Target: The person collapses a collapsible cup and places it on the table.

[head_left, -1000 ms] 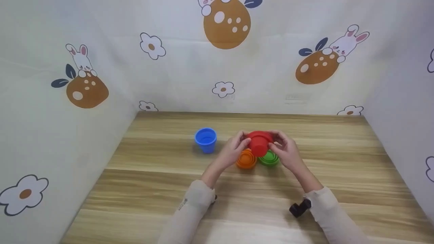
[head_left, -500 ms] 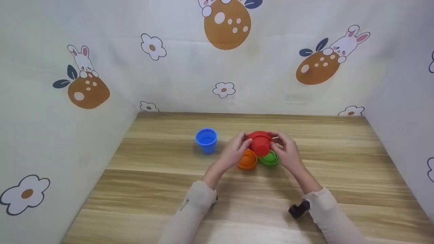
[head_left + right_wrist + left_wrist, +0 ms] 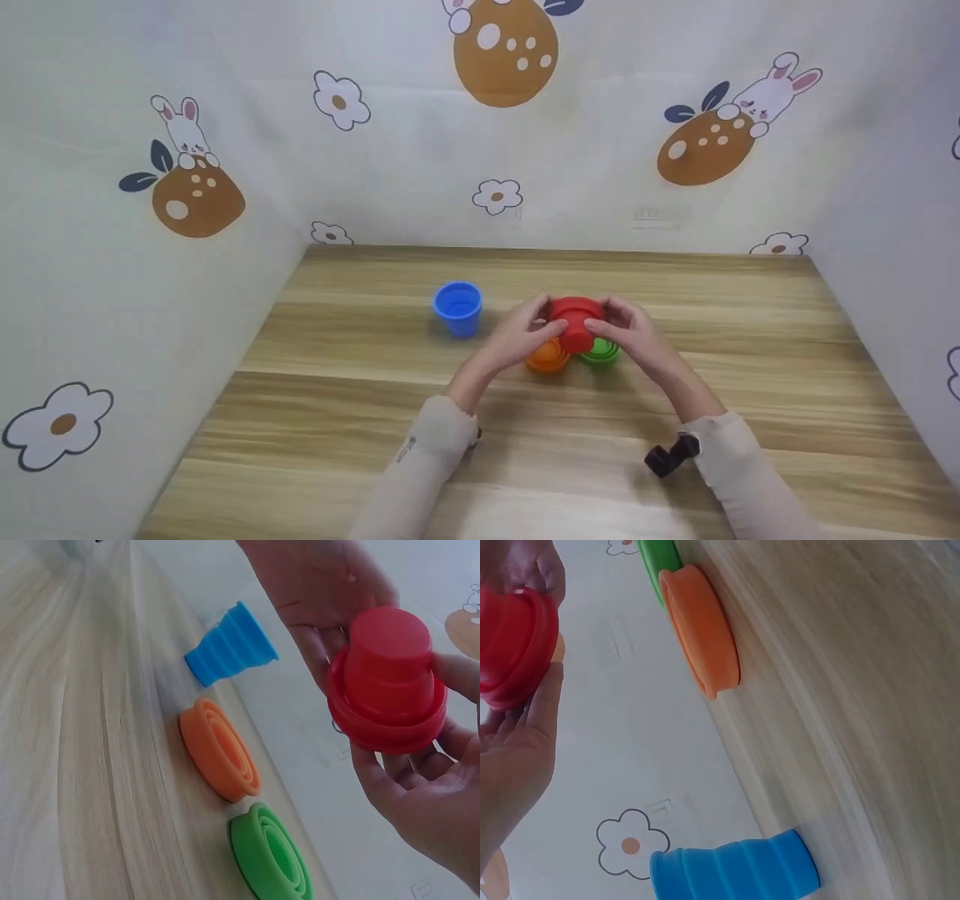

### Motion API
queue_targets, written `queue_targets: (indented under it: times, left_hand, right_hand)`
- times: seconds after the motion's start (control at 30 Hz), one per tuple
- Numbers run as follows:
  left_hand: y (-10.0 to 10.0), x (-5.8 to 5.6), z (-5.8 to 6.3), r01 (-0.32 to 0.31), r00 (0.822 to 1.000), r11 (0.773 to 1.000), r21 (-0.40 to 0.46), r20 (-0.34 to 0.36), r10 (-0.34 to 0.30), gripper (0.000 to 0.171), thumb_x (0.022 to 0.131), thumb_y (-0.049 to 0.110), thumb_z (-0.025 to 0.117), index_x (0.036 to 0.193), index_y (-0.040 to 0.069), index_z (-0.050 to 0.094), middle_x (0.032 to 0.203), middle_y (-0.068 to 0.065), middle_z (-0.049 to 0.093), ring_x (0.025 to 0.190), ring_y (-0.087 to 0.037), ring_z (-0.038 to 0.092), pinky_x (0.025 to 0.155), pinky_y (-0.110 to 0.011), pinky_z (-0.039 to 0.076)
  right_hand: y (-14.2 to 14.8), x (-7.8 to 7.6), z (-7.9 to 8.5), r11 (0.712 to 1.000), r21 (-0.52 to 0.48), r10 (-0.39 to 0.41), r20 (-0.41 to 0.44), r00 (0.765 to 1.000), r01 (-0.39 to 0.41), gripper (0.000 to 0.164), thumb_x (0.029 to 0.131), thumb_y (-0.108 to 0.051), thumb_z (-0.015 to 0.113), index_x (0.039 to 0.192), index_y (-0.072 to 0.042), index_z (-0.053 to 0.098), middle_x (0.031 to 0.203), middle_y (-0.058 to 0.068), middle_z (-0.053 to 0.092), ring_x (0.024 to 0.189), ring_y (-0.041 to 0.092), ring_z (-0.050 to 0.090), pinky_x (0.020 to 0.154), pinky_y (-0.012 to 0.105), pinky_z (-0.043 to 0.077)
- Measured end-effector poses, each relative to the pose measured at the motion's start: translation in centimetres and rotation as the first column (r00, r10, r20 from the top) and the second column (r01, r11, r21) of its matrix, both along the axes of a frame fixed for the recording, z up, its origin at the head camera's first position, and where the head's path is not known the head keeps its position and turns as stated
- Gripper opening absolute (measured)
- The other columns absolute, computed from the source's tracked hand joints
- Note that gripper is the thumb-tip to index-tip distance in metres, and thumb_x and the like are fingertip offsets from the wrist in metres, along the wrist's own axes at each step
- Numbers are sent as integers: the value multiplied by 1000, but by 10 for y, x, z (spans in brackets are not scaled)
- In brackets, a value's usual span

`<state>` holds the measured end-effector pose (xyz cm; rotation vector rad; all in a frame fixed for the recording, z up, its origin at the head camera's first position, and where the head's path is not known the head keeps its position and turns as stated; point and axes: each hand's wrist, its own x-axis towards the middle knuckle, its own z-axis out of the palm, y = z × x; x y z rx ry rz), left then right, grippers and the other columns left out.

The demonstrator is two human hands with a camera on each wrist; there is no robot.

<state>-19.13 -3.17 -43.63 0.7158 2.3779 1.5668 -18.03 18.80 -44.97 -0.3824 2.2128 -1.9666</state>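
Observation:
A red collapsible cup (image 3: 577, 313), partly extended, is held above the table between both hands, its narrow base tilted toward me. The left hand (image 3: 520, 334) grips its left side, and the right hand (image 3: 636, 334) grips the right, with both thumbs on the narrow part. In the right wrist view the red cup (image 3: 390, 675) shows a wide rim with the stepped base rising out of it. Below it on the table lie a flattened orange collapsible cup (image 3: 547, 358) and a flattened green one (image 3: 601, 352), side by side, partly covered by the hands and red cup.
A blue collapsible cup (image 3: 458, 309) stands fully extended and upright to the left of the hands. The wooden table (image 3: 337, 420) ends at a patterned cloth wall (image 3: 405, 165) behind and at both sides. A black device (image 3: 671, 454) sits at the right wrist.
Both thumbs have moved inward from the cup's sides onto its narrow part. The red cup has come slightly lower and its base tilts more toward me. The other cups stay put.

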Motion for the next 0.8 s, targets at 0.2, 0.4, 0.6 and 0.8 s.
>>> queue_targets:
  times: [0.2,0.4,0.6,0.8]
  left_hand:
    - [-3,-2,0,43,998,998,40,49,-45,22,95,18,62,111,4,55,114,-14,64,112,-24,62,103,-39,53]
    - [0,-5,-1,28,999,999,20,18,-28,19,97,15,61,112,4,58,111,-12,65,106,-20,63,101,-36,55]
    - [2,-2,0,-17,1000,999,-36,-26,16,20,99,23,62,113,9,60,110,-8,68,106,-19,65,98,-34,56]
    - [-2,-3,-1,-23,999,999,-38,-34,22,22,100,26,60,113,7,60,107,-9,68,106,-22,65,97,-37,56]
  right_hand:
    - [-1,2,2,998,64,33,-89,995,-27,31,94,-10,67,117,7,58,104,-1,66,100,8,63,91,16,52]
    - [-5,3,1,990,127,-25,-207,978,52,25,94,-6,67,112,9,60,104,10,67,97,6,62,89,14,52]
    - [-2,9,-4,999,46,1,-202,979,9,30,97,-6,60,120,13,55,107,1,66,99,4,65,86,17,57]
    - [3,7,-10,996,-29,82,-148,986,-87,40,98,-2,56,130,20,45,109,-8,64,101,2,64,86,18,57]
